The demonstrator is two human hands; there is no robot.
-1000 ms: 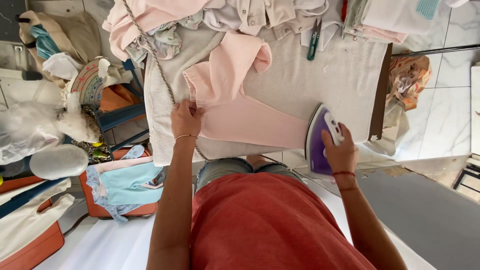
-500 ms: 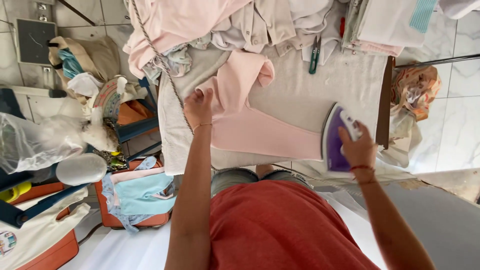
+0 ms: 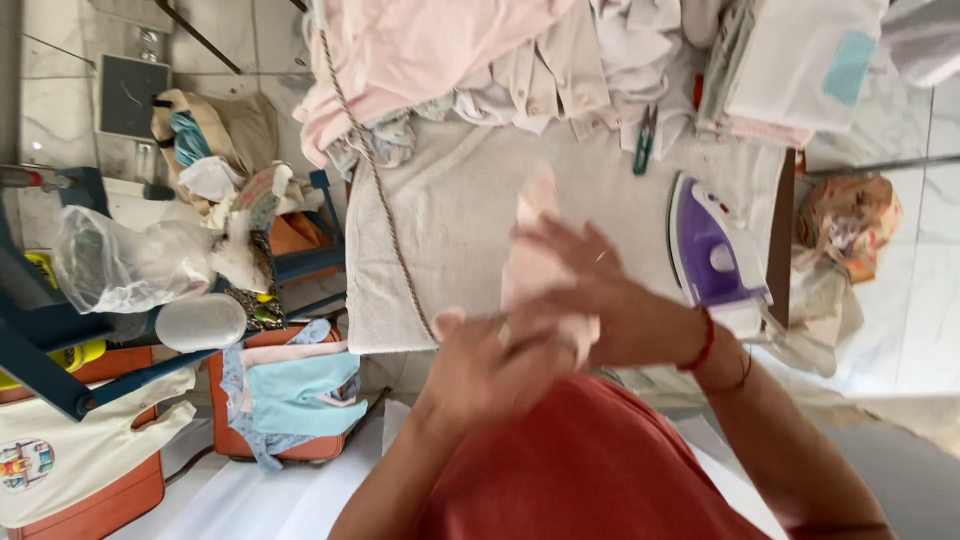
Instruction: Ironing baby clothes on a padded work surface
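A small pale pink garment (image 3: 540, 265) is being held up between both hands, lifted off the ironing board (image 3: 450, 230) and brought close in front of the chest. The right hand (image 3: 585, 290) is being closed over its upper and middle part, fingers spread across the cloth, while the left hand (image 3: 480, 375) is being clenched on the lower edge, directly beneath the right. The garment's long axis is therefore running roughly from the left hand upward in the head view, away from the body, with its free end rising past the right hand's fingers toward the heap of folded clothes (image 3: 480, 60) at the far side of the board. Both hands are being kept in contact with it, so neither is nearer (the motion blur is hiding exactly how the fingers are pinched). The purple iron (image 3: 712, 250) is being left unheld on the board, just beside the right wrist, well within that hand's reach. A twisted cord (image 3: 375, 180) is lying across the board's left part.
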